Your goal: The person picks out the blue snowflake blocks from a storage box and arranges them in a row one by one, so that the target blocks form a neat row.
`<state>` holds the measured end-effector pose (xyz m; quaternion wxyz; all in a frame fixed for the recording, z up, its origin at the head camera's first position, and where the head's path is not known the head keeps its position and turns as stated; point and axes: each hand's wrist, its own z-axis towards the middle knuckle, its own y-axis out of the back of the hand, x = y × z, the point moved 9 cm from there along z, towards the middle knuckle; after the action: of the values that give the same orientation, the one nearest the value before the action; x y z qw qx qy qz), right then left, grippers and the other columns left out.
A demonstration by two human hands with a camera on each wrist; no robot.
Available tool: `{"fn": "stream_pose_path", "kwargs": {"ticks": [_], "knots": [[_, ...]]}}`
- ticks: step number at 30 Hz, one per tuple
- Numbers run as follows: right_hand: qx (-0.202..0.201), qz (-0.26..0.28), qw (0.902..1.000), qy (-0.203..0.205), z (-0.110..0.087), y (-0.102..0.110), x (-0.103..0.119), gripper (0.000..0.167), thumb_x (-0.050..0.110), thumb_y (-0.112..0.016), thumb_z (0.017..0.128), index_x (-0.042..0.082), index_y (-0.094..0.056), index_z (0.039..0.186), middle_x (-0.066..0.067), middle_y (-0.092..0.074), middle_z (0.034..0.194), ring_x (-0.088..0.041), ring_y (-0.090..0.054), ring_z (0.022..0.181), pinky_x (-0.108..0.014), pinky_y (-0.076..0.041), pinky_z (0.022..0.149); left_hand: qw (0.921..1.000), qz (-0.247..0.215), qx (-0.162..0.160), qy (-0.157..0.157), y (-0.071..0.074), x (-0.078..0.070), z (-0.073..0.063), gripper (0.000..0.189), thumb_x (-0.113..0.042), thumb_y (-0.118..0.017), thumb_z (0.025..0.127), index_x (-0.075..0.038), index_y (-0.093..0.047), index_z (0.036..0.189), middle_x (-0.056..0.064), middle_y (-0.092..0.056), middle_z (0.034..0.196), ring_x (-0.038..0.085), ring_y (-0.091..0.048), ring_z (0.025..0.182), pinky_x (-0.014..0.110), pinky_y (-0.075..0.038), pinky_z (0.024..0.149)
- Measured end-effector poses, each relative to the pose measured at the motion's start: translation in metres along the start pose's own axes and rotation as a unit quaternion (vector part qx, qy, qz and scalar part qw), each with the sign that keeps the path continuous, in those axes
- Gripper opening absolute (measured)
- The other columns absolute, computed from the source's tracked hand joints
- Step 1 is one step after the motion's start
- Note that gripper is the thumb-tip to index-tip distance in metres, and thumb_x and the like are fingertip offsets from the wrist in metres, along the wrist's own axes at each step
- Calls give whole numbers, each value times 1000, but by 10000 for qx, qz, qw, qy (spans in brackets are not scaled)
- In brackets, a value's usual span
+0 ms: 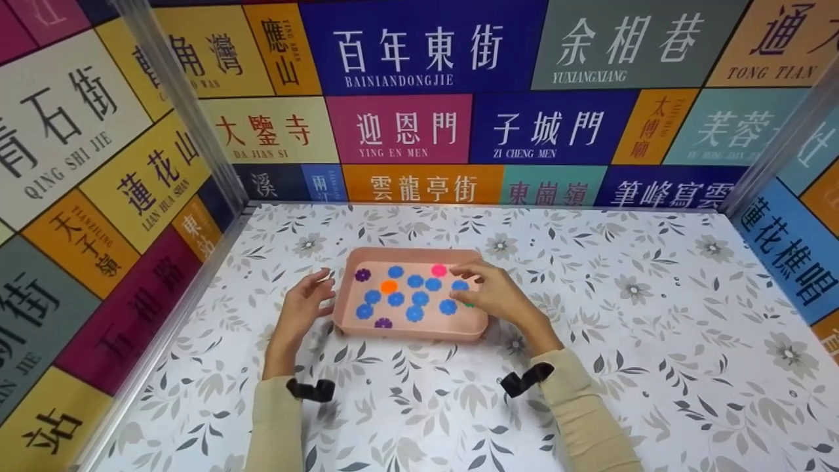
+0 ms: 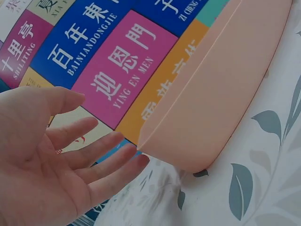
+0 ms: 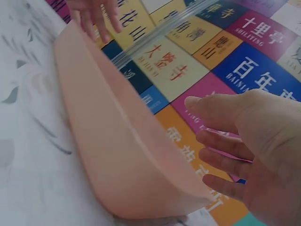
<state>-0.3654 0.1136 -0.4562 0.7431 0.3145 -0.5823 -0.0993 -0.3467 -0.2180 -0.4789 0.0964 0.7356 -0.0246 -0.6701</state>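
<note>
Flanking the pink tray (image 1: 409, 331), both hands (image 1: 303, 300) (image 1: 499, 292) with relaxed, parted fingers.

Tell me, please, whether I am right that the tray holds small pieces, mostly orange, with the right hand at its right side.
Not quite: the head view shows mostly blue pieces and just one orange piece. The tray does hold them, with the right hand at its right side.

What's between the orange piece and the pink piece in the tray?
In the head view, a blue piece lies between the orange piece and the pink piece.
</note>
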Motion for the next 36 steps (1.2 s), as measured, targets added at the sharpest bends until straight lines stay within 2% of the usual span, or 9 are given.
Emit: {"fn": "stream_pose_path", "kwargs": {"ticks": [7,10,13,17,20,25,31,36], "knots": [[94,-187,9993,314,1,-16,-3,46,23,-78,87,8,-67,128,-12,-67,124,-35,-60,120,-53,-49,107,9991,210,293,222,-2,12,-1,48,-14,-50,104,-2,-43,149,26,-53,144,36,-62,121,33,-62,88],[118,-307,9987,384,3,-21,-3,45,20,-79,85,6,-68,126,-14,-68,122,-37,-59,121,-53,-50,106,9981,283,465,286,-3,17,-2,51,-14,-51,103,-3,-40,151,26,-52,145,38,-62,122,36,-61,90],[94,-614,9969,474,4,-25,-4,43,21,-81,83,5,-70,122,-13,-69,118,-36,-61,115,-49,-52,101,9972,192,639,340,-4,22,-2,54,-9,-51,102,-2,-37,153,26,-50,147,40,-59,127,40,-60,94],[33,-1074,9925,587,4,-27,-5,44,25,-83,81,5,-72,119,-13,-70,112,-32,-60,103,-46,-52,93,9955,223,780,490,-7,29,-1,58,-8,-51,100,-7,-34,155,23,-47,151,37,-56,131,39,-61,93],[89,-1376,9886,604,4,-30,-5,45,29,-84,80,5,-72,118,-12,-69,111,-30,-59,105,-48,-48,101,9941,290,846,607,-9,33,-1,59,-10,-52,99,-12,-34,156,19,-46,153,35,-56,131,37,-61,92],[214,-1869,9805,568,4,-35,-5,46,32,-85,78,7,-74,115,-10,-70,112,-31,-58,112,-51,-39,113,9937,230,952,541,-11,36,0,56,-9,-53,99,-11,-38,154,21,-47,152,36,-57,130,39,-60,93],[207,-2165,9751,439,5,-38,-5,43,31,-85,77,7,-75,111,-10,-69,110,-30,-55,108,-49,-41,104,9943,120,961,442,-10,39,0,52,-5,-54,98,-10,-45,150,21,-52,147,31,-63,120,35,-62,86],[147,-2251,9731,475,5,-39,-5,38,30,-84,78,6,-75,106,-9,-68,103,-28,-53,102,-47,-41,100,9941,112,995,406,-9,40,0,51,-5,-53,99,-11,-46,149,20,-52,148,30,-63,120,34,-61,88]]}}
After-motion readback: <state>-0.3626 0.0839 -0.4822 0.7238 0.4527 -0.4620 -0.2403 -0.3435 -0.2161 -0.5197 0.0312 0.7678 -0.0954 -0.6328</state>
